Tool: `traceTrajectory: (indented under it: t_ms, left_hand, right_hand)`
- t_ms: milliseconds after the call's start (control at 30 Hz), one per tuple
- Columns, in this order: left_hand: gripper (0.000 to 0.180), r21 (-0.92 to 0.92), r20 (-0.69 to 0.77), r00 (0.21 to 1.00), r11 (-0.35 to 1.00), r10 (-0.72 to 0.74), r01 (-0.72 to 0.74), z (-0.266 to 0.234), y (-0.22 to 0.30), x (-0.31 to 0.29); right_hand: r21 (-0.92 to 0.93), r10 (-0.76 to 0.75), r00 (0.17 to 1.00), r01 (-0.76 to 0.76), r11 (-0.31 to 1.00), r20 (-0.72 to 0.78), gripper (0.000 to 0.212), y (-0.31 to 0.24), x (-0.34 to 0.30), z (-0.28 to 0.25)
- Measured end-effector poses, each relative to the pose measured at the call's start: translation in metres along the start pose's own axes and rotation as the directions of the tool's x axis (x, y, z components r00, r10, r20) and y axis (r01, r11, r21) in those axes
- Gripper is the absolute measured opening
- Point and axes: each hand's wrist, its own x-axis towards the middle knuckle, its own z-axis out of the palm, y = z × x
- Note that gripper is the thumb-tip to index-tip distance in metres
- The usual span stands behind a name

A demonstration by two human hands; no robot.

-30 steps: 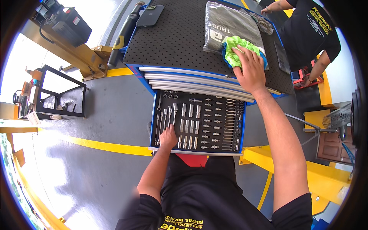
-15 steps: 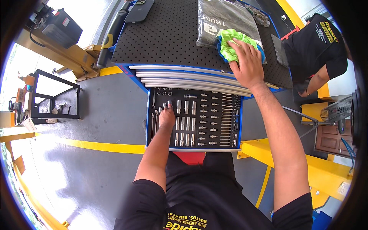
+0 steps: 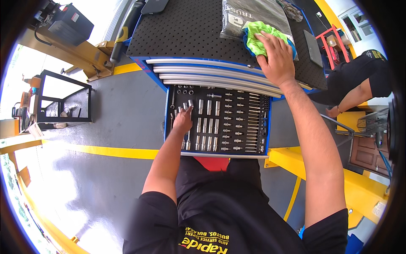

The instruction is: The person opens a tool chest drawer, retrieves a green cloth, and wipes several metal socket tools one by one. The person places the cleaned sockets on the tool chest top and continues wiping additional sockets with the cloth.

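In the open drawer (image 3: 215, 156), my left hand (image 3: 182, 122) lies over the left part of the black insert, fingers curled. Its fingertips are at a slanting row of silver tool heads (image 3: 185, 106); two silver wrench ends (image 3: 186, 144) show below the hand. Whatever the fingers grip is hidden. Long silver sockets (image 3: 205, 125) stand in rows just right of this hand. On the cabinet top, my right hand (image 3: 278, 59) is closed on a bunched bright green cloth (image 3: 256, 41). Blue cloth (image 3: 249, 47) shows under the green one, by a clear plastic bag (image 3: 241, 21).
Several shut drawers (image 3: 211, 76) stick out above the open one. On the perforated black top (image 3: 182, 36) lie a phone (image 3: 154, 6) and a flat dark tablet-like slab (image 3: 313, 47). A co-worker (image 3: 359, 82) bends at the right, near a yellow beam (image 3: 321, 173).
The view has shifted slightly, so the cabinet sits higher. Both hands keep nearly the same places on the drawer and cloth. The co-worker has moved lower and to the right, uncovering a red frame.
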Motion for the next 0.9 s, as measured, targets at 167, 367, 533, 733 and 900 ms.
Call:
traceTrajectory:
  t_ms: [167,367,533,733,900]
  left_hand:
    - [0.043,-0.011,0.034,0.998,0.999,-0.049,0.049,0.011,-0.001,-0.094]
    - [0.057,0.13,0.016,0.992,0.984,-0.122,0.119,0.048,0.012,-0.123]
    - [0.055,0.198,0.051,0.994,0.977,-0.093,0.081,0.055,0.012,-0.116]
    - [0.056,0.22,0.169,0.981,0.974,-0.095,0.056,0.036,0.015,-0.112]
    - [0.058,0.301,0.204,0.978,0.954,-0.053,-0.011,0.016,0.022,-0.116]
  right_hand:
    - [-0.027,0.008,1.0,-0.008,1.0,-0.016,0.052,0.004,-0.007,0.006]
    - [-0.01,0.017,1.0,-0.017,1.0,-0.004,0.052,-0.002,-0.004,0.001]
    - [-0.011,0.016,1.0,-0.016,1.0,-0.01,0.051,-0.003,-0.003,-0.001]
    - [0.019,0.024,0.999,-0.023,1.0,-0.034,0.049,-0.005,-0.005,-0.002]
    - [-0.013,0.026,0.999,-0.026,1.0,-0.035,0.049,-0.009,-0.003,-0.002]
